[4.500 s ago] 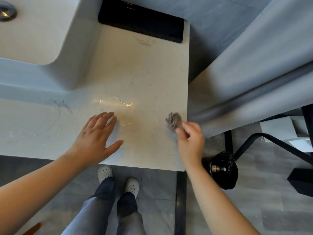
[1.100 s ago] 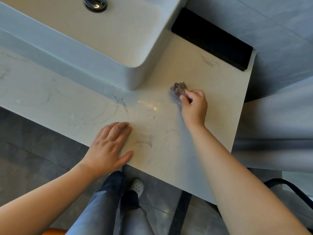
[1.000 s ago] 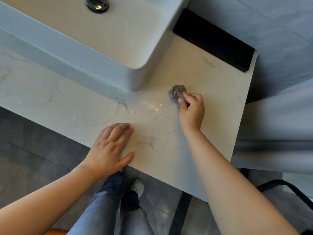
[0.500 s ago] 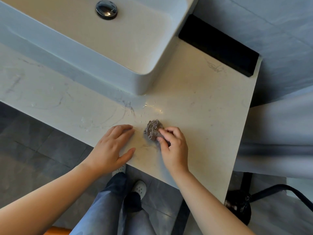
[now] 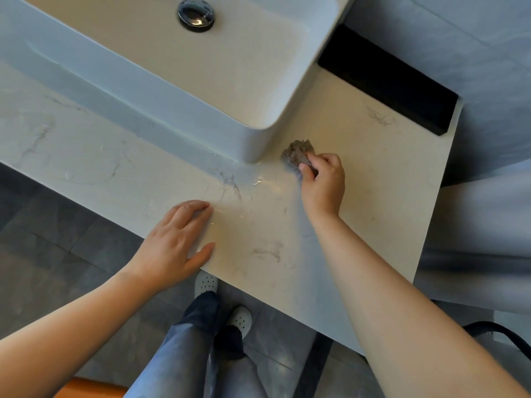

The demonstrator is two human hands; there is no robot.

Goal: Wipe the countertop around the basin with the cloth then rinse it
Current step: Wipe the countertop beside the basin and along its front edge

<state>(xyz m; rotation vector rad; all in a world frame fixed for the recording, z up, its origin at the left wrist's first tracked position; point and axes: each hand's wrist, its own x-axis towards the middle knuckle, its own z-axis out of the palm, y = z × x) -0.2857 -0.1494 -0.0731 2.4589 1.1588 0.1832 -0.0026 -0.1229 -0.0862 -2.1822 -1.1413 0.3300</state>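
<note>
A small crumpled grey-brown cloth lies pressed on the pale marbled countertop, just right of the white basin's near corner. My right hand is shut on the cloth, its fingertips pinching the near side of it. My left hand rests flat on the countertop near its front edge, fingers together and nothing in it. Thin wet streaks glint on the surface between the two hands. A chrome drain plug sits in the basin bottom.
A black rectangular recess runs along the back of the countertop to the right of the basin. A grey wall panel stands at the counter's right end. My legs and white shoes stand on grey floor tiles below the front edge.
Half a second ago my right hand held the cloth near the front edge beside my left hand; it has swept away from me, up to the basin's corner. My left hand stayed put.
</note>
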